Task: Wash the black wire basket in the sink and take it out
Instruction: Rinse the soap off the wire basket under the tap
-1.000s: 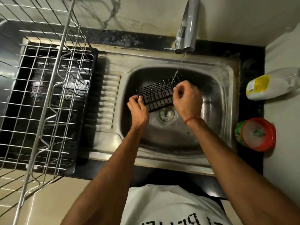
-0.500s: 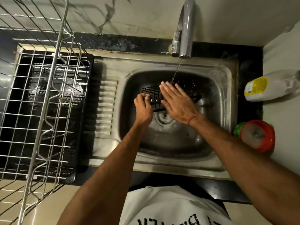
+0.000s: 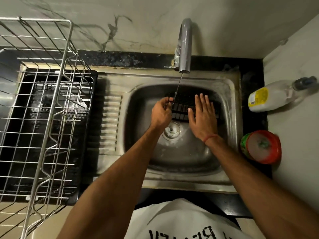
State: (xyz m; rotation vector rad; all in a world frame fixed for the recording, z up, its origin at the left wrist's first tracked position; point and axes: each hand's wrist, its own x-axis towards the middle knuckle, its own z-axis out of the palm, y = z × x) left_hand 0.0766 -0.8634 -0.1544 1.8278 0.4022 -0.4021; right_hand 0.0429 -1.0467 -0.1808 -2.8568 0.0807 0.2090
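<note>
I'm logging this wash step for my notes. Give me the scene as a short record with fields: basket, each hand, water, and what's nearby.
basket: black wire basket in the sink, under the tap's stream
left hand: left hand grips the basket's left edge
right hand: right hand flat, fingers straight, on the basket
water: thin stream running from the tap
left of sink: wire dish rack
right of sink: bottle lying on its side, red-rimmed tub
</note>
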